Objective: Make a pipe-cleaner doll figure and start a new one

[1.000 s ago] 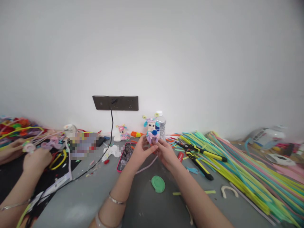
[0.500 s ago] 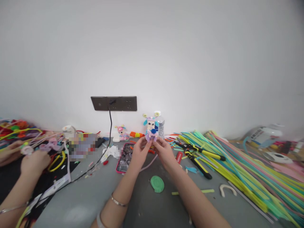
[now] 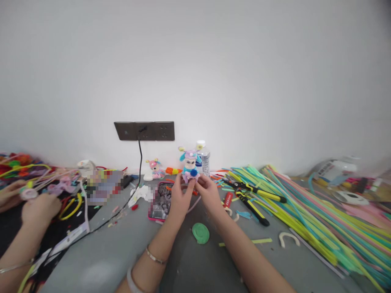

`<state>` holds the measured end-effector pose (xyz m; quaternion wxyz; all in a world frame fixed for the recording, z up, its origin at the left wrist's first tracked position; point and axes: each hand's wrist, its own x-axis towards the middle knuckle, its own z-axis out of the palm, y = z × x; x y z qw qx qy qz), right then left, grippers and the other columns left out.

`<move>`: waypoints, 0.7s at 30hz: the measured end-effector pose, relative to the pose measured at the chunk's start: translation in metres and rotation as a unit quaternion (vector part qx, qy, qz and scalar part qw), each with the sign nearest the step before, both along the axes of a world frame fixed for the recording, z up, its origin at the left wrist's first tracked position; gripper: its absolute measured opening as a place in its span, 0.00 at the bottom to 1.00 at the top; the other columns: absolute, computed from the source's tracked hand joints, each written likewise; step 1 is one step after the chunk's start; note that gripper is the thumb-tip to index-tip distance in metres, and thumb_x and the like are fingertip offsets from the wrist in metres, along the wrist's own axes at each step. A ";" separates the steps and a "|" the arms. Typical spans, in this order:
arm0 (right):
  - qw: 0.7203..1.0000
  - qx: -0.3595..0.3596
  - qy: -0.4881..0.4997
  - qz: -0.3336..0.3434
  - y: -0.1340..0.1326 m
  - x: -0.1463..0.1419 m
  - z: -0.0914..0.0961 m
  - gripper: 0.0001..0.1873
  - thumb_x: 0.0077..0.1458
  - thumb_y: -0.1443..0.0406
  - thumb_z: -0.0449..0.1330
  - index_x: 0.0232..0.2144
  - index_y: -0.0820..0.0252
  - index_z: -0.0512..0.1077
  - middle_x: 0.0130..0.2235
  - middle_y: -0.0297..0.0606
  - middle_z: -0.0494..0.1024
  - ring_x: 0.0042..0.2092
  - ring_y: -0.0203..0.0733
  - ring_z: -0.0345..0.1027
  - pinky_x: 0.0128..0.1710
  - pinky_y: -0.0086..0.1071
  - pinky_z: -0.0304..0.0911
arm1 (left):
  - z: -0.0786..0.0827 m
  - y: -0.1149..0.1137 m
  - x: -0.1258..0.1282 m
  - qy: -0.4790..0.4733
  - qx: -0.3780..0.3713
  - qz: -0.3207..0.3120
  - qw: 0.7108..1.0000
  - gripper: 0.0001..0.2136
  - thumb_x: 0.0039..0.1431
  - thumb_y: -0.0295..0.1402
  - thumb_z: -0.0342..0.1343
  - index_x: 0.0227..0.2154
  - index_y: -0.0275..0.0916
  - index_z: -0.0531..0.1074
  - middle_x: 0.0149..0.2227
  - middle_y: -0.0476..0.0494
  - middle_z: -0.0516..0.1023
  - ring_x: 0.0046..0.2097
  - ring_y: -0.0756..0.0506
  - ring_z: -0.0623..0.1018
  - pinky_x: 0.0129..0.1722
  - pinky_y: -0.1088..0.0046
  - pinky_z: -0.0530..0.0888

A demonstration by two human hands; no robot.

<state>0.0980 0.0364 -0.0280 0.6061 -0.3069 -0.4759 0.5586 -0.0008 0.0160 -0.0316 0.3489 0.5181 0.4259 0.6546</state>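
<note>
In the middle of the head view, a small pipe-cleaner doll (image 3: 190, 163) is held upright, purple and blue with a pale face, yellow-tipped antennae and a blue pompom. My left hand (image 3: 182, 193) pinches its lower part from the left. From the right, my right hand (image 3: 207, 190) grips the same lower edge, fingers closed. My fingertips hide the doll's base. Behind it stands a clear plastic bottle (image 3: 204, 159) with a white cap. A similar pink doll (image 3: 154, 168) sits against the wall to the left.
Black-and-yellow pliers (image 3: 253, 206) and a large bundle of coloured pipe cleaners (image 3: 317, 219) lie at right. A pink-edged case (image 3: 160, 203), a green disc (image 3: 200, 233) and a black cable (image 3: 122, 213) are on the table. At far left, another person's hands (image 3: 39, 207) hold a small craft piece.
The doll has tipped forward a little, showing more of its top, and sits slightly lower between my hands. The whole view has shifted slightly.
</note>
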 end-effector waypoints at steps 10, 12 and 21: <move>0.999 0.016 -0.036 0.020 0.002 0.002 -0.006 0.18 0.42 0.53 0.71 0.32 0.58 0.76 0.34 0.40 0.83 0.37 0.47 0.77 0.34 0.35 0.71 | 0.004 -0.001 -0.004 0.050 -0.007 0.045 0.998 0.13 0.59 0.43 0.56 0.37 0.39 0.70 0.38 0.42 0.78 0.36 0.44 0.78 0.33 0.72 0.73; 0.999 0.016 -0.039 0.018 0.003 0.001 -0.007 0.19 0.42 0.53 0.71 0.33 0.58 0.76 0.33 0.40 0.83 0.36 0.47 0.77 0.35 0.36 0.71 | 0.004 0.000 -0.005 0.051 -0.007 0.051 0.997 0.12 0.58 0.42 0.56 0.37 0.38 0.70 0.38 0.42 0.78 0.37 0.44 0.77 0.34 0.72 0.73; 0.996 -0.008 -0.081 0.046 0.004 0.006 -0.003 0.20 0.40 0.54 0.71 0.35 0.60 0.78 0.32 0.40 0.83 0.35 0.46 0.76 0.33 0.35 0.70 | 0.007 0.003 -0.009 0.040 -0.032 0.089 0.995 0.13 0.56 0.43 0.57 0.34 0.37 0.73 0.32 0.45 0.77 0.36 0.45 0.76 0.36 0.72 0.71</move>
